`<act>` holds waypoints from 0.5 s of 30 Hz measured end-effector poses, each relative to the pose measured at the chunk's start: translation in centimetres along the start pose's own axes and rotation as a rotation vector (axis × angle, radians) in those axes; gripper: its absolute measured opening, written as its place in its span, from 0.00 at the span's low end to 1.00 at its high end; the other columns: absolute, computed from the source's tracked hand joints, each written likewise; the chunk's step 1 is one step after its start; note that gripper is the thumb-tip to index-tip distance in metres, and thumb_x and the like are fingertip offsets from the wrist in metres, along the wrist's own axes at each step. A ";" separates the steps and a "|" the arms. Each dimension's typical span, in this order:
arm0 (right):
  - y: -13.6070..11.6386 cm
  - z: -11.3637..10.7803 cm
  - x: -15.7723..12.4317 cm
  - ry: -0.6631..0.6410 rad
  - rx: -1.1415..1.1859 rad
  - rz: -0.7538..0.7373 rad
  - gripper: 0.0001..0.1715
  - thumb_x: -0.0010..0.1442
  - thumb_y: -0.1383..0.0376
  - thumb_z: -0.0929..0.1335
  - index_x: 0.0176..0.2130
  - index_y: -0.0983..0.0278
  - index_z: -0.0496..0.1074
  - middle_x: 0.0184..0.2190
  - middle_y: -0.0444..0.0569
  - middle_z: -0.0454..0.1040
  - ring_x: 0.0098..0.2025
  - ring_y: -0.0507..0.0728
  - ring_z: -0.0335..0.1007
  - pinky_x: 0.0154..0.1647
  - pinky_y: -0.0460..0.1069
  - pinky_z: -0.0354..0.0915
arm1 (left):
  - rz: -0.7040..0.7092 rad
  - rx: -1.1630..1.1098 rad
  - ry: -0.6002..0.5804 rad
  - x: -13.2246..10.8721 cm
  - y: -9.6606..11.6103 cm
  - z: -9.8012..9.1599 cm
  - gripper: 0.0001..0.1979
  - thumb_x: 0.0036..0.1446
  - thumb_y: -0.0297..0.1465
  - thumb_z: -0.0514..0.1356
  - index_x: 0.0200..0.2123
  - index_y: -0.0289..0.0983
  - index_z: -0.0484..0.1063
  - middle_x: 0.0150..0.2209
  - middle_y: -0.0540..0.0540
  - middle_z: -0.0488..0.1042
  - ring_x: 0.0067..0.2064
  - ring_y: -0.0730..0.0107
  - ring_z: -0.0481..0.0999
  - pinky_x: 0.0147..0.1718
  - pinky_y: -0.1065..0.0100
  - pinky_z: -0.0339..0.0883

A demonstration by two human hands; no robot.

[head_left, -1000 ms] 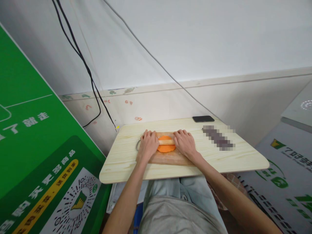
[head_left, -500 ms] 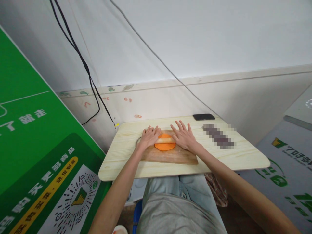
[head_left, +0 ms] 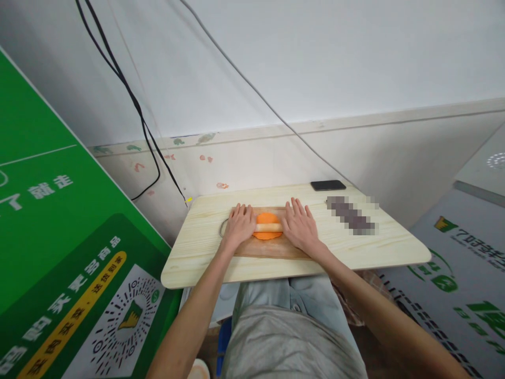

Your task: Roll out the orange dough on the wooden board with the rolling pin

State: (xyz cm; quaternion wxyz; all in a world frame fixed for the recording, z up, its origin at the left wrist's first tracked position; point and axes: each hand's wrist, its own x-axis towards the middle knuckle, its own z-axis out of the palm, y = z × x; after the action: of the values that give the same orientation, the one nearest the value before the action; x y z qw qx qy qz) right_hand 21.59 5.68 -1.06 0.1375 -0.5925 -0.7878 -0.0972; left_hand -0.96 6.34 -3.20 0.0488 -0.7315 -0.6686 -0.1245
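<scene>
A pale wooden rolling pin [head_left: 269, 228] lies crosswise over a flat, roundish orange sheet of dough [head_left: 268, 218] on a wooden board [head_left: 268, 249]. My left hand [head_left: 239, 226] rests palm down over the pin's left end, fingers stretched forward. At its right end lies my right hand [head_left: 300, 225], also palm down, with the fingers extended and slightly apart. Both hands press on the pin without wrapping round it, and they hide its ends. Dough shows in front of and behind the pin.
The board lies on a light wood-patterned table [head_left: 189, 252] against the wall. A black phone [head_left: 328, 185] sits at the table's back right, with a blurred dark item [head_left: 351, 215] nearer. A thin loop [head_left: 223, 227] shows left of the board. Green panel [head_left: 90, 210] stands left.
The rolling pin has come slightly toward me over the dough, both hands moving with it. My right hand's fingers are less spread. The view has shifted a little.
</scene>
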 end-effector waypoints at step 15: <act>0.1 -0.2 -3.6 0.037 0.030 -0.160 0.34 0.78 0.63 0.54 0.69 0.81 0.68 0.69 0.70 0.70 0.73 0.67 0.64 0.73 0.59 0.59 | 0.056 0.056 0.134 -4.7 1.1 -0.7 0.26 0.77 0.35 0.43 0.62 0.27 0.74 0.67 0.29 0.73 0.70 0.48 0.69 0.69 0.50 0.60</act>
State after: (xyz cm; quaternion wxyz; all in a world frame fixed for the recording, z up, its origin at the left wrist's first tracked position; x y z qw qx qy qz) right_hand 22.64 2.41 -2.09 0.1526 -0.5237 -0.8313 -0.1072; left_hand -0.29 1.55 -3.59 0.1176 -0.7381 -0.6464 -0.1531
